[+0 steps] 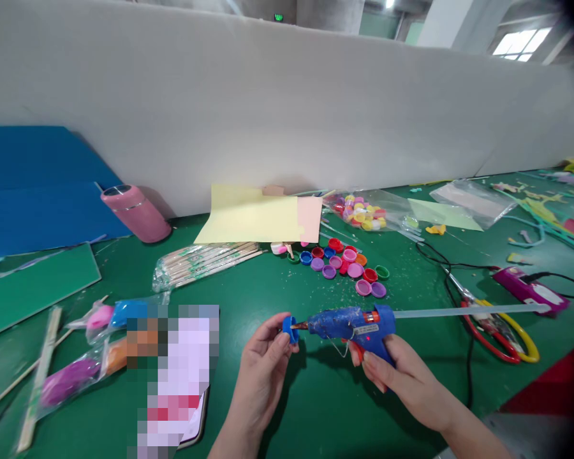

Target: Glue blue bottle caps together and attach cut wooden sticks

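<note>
My left hand (269, 357) pinches a small blue bottle cap (291, 329) on edge, its hollow side turned to the right. In my right hand (402, 376) is a blue hot glue gun (351, 324), fingers wrapped round its handle and by the orange trigger. The gun's nozzle points left into or right at the cap's opening; whether it touches I cannot tell. A long translucent glue stick (469, 311) sticks out of the gun's back end. Beyond my hands lie several loose coloured bottle caps (349, 255) on the green table (249, 293).
Scissors (502, 338) with red and yellow handles and a purple device (530, 290) with black cable lie right. A bag of wooden sticks (205, 261), yellow paper (253, 217) and a bag of caps (358, 210) are behind. Left are a pink bottle (136, 213), clay packets (71, 379) and a phone (184, 376).
</note>
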The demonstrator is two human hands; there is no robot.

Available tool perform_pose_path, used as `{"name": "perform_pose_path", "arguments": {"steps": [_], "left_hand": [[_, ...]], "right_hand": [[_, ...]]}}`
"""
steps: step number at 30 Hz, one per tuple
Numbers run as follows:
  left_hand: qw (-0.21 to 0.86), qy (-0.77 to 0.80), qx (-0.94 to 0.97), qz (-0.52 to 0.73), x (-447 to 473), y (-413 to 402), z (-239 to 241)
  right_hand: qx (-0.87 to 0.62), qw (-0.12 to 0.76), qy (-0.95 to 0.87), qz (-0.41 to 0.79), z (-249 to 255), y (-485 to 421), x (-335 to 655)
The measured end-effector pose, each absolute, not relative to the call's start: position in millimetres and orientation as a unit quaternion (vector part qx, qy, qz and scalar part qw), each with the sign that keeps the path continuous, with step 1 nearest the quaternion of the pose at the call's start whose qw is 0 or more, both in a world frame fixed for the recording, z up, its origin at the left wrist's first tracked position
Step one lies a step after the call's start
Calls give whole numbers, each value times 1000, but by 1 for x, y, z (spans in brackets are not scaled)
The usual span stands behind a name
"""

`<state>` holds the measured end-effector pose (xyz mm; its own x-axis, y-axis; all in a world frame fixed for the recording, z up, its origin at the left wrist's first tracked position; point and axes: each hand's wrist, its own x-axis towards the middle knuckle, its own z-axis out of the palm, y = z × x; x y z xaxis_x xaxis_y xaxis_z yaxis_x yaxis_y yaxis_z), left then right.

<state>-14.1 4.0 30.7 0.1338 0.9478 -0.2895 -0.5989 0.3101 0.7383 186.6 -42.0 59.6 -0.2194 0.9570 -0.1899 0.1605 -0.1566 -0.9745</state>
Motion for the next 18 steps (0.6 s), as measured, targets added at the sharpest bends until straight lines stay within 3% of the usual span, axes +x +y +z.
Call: {"name": "perform_pose_path", "arguments": {"steps": [18], "left_hand": [[724,364,245,531,-15,3,30]], "right_hand": [[-519,367,-548,544,61,-41,186]]}}
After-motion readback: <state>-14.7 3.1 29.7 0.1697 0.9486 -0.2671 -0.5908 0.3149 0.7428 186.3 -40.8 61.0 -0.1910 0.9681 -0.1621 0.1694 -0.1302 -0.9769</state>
